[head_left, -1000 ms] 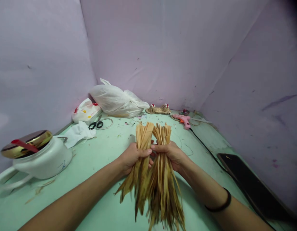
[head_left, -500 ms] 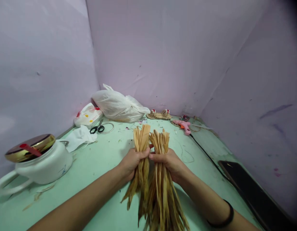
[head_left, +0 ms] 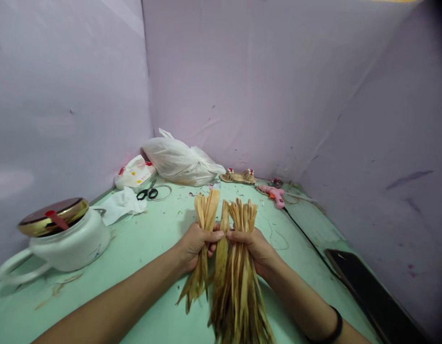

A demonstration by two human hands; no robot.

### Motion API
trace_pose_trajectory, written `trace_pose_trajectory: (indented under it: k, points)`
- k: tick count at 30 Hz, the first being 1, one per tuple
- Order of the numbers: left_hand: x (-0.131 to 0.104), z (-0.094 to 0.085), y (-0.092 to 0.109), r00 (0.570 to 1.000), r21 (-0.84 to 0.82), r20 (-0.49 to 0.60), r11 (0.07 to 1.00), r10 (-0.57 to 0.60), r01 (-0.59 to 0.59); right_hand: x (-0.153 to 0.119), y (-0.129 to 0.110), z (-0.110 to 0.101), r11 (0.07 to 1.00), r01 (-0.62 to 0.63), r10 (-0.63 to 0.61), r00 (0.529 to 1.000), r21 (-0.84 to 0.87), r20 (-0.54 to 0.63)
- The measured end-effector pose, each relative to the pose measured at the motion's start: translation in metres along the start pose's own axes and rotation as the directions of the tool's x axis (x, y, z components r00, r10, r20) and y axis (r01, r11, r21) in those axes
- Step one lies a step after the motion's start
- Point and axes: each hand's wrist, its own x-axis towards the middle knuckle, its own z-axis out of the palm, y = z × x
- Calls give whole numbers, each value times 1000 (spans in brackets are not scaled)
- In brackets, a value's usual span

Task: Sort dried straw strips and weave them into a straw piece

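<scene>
My left hand [head_left: 199,243] is closed round a small bundle of dried leaf strips [head_left: 205,208], pale at the cut top ends and browner below. A thicker bundle of dried leaf strips [head_left: 244,282] hangs from my right hand [head_left: 257,246], which is wrapped round it near the top. Between the two bundles stands one broad strip [head_left: 221,253], with both thumb tips meeting at it. I cannot tell which hand bears it. The lower ends fan out over the green table [head_left: 152,296].
To the left are a white mug [head_left: 72,246] with a gold-edged lid, crumpled tissue [head_left: 124,205], a tissue pack [head_left: 135,173] and black-handled scissors [head_left: 147,193]. At the back lie a white plastic bag [head_left: 181,162] and a woven piece [head_left: 238,177]. A pink glue gun [head_left: 274,195] and a phone [head_left: 367,291] lie right.
One broad strip has come away from the left bundle and now stands beside the right one. The left bundle is thinner and the hands' thumbs meet at the strip. The view has shifted slightly.
</scene>
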Motion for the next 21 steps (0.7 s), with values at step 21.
trace_pose_trajectory:
  k: [21]
  points:
    - [0, 2, -1, 998, 66, -15, 996, 57, -56, -1, -2, 0, 986, 61, -70, 996, -155, -49]
